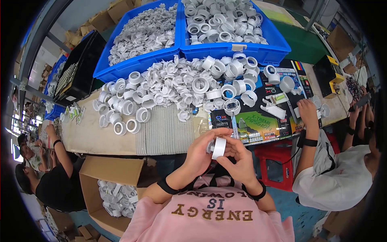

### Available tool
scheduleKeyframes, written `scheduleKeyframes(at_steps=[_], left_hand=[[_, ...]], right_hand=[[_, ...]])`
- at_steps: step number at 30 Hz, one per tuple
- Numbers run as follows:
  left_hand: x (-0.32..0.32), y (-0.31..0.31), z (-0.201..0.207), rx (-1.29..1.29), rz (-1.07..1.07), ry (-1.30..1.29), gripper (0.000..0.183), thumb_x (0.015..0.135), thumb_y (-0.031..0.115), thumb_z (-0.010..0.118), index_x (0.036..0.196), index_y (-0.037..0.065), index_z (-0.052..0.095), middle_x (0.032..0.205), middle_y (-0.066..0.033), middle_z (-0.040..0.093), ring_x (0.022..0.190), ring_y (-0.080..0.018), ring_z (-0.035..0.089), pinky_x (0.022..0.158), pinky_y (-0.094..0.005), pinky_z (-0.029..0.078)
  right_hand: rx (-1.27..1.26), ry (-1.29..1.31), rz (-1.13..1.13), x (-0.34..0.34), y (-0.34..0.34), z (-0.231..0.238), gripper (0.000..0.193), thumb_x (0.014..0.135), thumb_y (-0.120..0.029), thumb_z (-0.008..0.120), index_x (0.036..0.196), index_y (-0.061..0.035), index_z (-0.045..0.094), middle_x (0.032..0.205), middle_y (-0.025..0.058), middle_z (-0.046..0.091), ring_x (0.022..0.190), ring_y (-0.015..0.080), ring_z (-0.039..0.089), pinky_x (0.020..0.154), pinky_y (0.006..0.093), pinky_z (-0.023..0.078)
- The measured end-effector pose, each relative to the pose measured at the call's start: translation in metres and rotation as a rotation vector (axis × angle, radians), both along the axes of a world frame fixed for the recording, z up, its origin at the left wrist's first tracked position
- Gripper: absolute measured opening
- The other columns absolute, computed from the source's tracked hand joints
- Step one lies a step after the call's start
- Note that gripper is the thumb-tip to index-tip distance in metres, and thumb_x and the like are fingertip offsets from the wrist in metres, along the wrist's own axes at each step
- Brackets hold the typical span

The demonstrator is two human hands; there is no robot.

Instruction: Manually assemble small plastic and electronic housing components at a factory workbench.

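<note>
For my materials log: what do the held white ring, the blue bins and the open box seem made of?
White ring: probably plastic, smooth, evenly white.
Blue bins: likely moulded plastic, uniform colour, lipped rims.
Open box: apparently cardboard, matte brown, folded flaps.

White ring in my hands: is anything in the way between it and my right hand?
Nothing visible: the right hand directly touches the white ring. A small grey piece sits on its other side, toward the left hand.

Passage offered along table's [86,139] front-left edge. Back edge blocked by blue bins [264,52], middle by white parts [171,82], right front by co-worker's hand [308,111].
</note>
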State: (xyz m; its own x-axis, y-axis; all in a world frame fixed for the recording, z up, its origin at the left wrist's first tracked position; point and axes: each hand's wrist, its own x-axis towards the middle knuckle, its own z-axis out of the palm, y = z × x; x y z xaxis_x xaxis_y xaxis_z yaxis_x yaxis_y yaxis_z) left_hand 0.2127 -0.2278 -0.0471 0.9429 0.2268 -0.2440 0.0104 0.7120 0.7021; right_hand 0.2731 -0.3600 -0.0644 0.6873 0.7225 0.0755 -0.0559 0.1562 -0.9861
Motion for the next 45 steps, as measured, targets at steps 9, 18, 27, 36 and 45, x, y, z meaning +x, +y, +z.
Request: scheduleKeyframes(at_steps=[9,18,27,36,45], left_hand=[[-0.016,-0.003,-0.005,0.295,0.027,0.031,0.047,0.096,0.031,0.036,0.132,0.002,0.045,0.130,-0.0136,0.050,0.120,-0.0214,0.048,0.101,-0.0338,0.038],[-0.041,0.033,0.000,1.300,-0.192,-0.302,0.064,0.077,0.005,0.070,0.134,0.003,0.040,0.126,-0.0142,0.053,0.116,-0.0241,0.053,0.096,-0.0355,0.042],[-0.030,0.023,-0.020,0.005,-0.005,0.092,0.024,0.083,0.017,0.058,0.097,-0.001,0.052,0.092,-0.0158,0.061,0.090,-0.0245,0.062,0.083,-0.0352,0.051],[-0.023,0.024,-0.018,-0.073,0.190,0.053,0.048,0.100,0.043,0.026,0.101,0.004,0.054,0.096,-0.0143,0.064,0.087,-0.0227,0.064,0.071,-0.0338,0.056],[-0.024,0.022,-0.017,0.499,0.176,0.101,0.043,0.094,0.043,0.039,0.112,0.005,0.047,0.092,-0.0044,0.059,0.069,-0.0093,0.057,0.051,-0.0196,0.043]], right_hand=[[-0.190,-0.380,0.062,-0.002,0.000,0.015,0.056,0.076,-0.013,0.076,0.121,0.0061,0.050,0.103,0.0151,0.063,0.084,0.0166,0.065,0.072,0.0275,0.053],[-0.151,0.429,0.449,0.037,0.006,0.000,0.025,0.093,-0.021,0.056,0.103,0.0020,0.055,0.087,0.0079,0.065,0.066,0.0126,0.062,0.058,0.0231,0.051],[-0.807,-0.395,-0.175,0.192,0.022,-0.007,0.029,0.089,-0.030,0.060,0.086,-0.0016,0.062,0.053,0.0039,0.060,0.043,0.0104,0.055,0.039,0.0228,0.038],[-0.318,-0.086,-0.034,0.089,-0.005,0.020,0.014,0.085,-0.015,0.066,0.084,-0.0015,0.063,0.073,-0.0003,0.061,0.062,0.0042,0.055,0.050,0.0179,0.040],[-0.068,-0.188,0.067,0.004,0.006,0.012,0.064,0.073,-0.002,0.073,0.128,0.0013,0.040,0.106,0.0113,0.059,0.090,0.0144,0.059,0.078,0.0271,0.048]])
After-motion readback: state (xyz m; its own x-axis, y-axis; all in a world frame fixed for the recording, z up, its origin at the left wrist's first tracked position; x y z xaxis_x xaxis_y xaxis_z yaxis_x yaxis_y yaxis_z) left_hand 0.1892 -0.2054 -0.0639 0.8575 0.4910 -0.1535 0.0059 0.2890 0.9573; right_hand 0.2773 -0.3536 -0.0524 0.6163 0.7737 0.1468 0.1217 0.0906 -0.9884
